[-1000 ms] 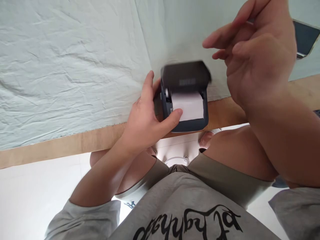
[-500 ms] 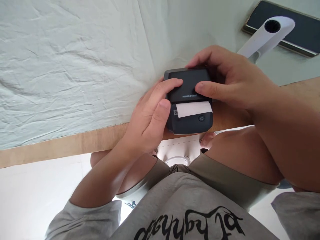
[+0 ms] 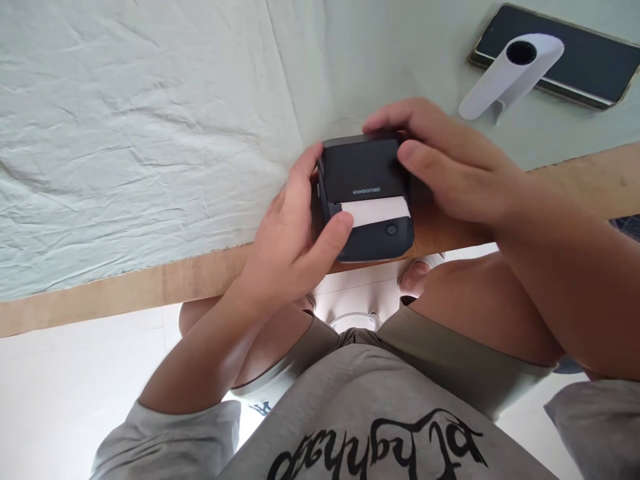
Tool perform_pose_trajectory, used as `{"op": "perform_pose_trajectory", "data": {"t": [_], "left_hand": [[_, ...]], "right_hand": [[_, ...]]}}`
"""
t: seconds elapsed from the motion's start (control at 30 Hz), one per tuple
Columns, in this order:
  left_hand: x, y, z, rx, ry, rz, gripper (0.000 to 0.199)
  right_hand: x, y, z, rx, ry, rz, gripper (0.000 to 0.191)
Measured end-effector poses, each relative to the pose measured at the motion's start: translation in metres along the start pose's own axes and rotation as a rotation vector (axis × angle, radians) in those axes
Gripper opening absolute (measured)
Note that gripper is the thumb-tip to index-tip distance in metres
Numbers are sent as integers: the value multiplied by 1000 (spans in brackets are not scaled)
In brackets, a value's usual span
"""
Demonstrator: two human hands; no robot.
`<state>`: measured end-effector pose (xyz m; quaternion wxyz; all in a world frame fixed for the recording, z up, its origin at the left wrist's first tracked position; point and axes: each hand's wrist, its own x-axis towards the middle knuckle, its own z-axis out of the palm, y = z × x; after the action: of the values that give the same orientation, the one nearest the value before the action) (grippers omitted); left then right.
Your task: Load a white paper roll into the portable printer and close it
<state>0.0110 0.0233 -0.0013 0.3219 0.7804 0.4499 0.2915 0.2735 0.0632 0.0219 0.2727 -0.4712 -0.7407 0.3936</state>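
Observation:
A black NIIMBOT label printer [image 3: 363,163] rests at the table's front edge, its lid down. A white paper label strip [image 3: 380,210] sticks out of its slot, above a round power button [image 3: 391,229]. My left hand [image 3: 295,233] grips the printer's left side, thumb over the strip's left end and fingers along the edge. My right hand [image 3: 450,160] holds the far right corner, with its thumb at the lid's right edge and fingers around the back.
At the upper right lies a dark phone [image 3: 590,57], with a white plastic holder-like piece [image 3: 485,87] partly over it. A pale wrinkled cloth [image 3: 150,133] covers the wooden table [image 3: 125,273]. My legs are under the table edge.
My left fingers have slid off the lid to the printer's left side, and the thumb has moved onto the strip. My right thumb has shifted up toward the far corner. The printer sits slightly further left.

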Motion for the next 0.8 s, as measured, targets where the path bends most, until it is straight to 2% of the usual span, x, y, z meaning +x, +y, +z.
{"op": "perform_pose_trajectory", "data": {"t": [0.1, 0.17, 0.33, 0.43, 0.53, 0.8], "left_hand": [[-8, 0, -6, 89, -81, -8, 82], [-13, 0, -9, 162, -130, -11, 92], [-21, -5, -4, 287, -135, 25, 115], [-23, -8, -1, 290, -96, 26, 116], [-22, -8, -2, 286, -108, 5, 116], [-23, -5, -4, 311, -117, 25, 114]], "right_hand": [[-7, 3, -2, -70, 81, 54, 37], [-11, 9, -4, -181, 99, 20, 47], [-14, 16, -4, -262, 33, -80, 66], [-13, 11, -3, -269, 8, -46, 73], [-12, 7, -3, -275, -10, -44, 76], [-15, 23, -7, -294, -28, -111, 72]]}}
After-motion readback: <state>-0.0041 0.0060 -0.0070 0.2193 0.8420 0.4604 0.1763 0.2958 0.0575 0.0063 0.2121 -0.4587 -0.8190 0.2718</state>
